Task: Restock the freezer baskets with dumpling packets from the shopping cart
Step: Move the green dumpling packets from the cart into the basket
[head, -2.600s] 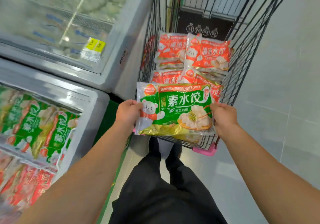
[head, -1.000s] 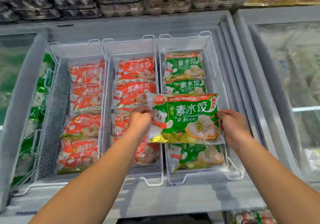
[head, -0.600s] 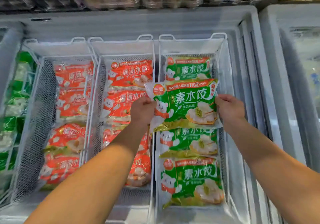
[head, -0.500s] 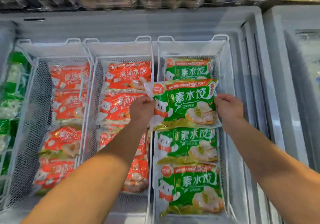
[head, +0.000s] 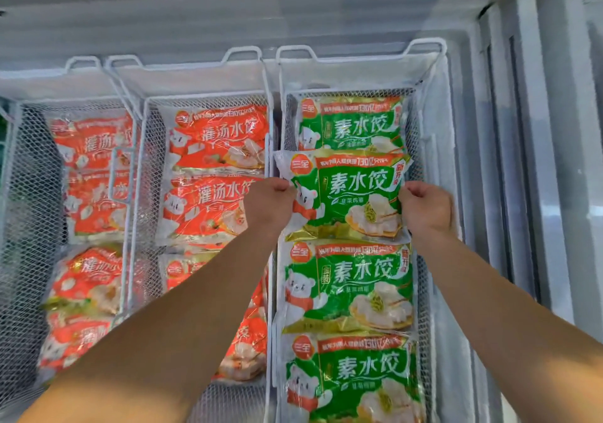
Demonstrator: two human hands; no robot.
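Note:
I hold a green dumpling packet (head: 352, 194) by both side edges, low in the right white wire basket (head: 424, 63). My left hand (head: 269, 205) grips its left edge and my right hand (head: 425, 208) its right edge. The packet overlaps a green packet (head: 352, 122) behind it and another (head: 349, 285) in front; a third green packet (head: 352, 380) lies nearest me. The shopping cart is out of view.
The middle basket (head: 202, 76) and left basket (head: 19, 168) hold several orange dumpling packets (head: 218, 138). The frosted freezer back wall (head: 228, 24) runs behind the baskets. The sliding lid rails (head: 522, 161) stand at the right.
I turned from the cart to the freezer and carried the green packet over the right basket, then lowered it and moved it farther back, between the other green packets. Both hands keep their grip.

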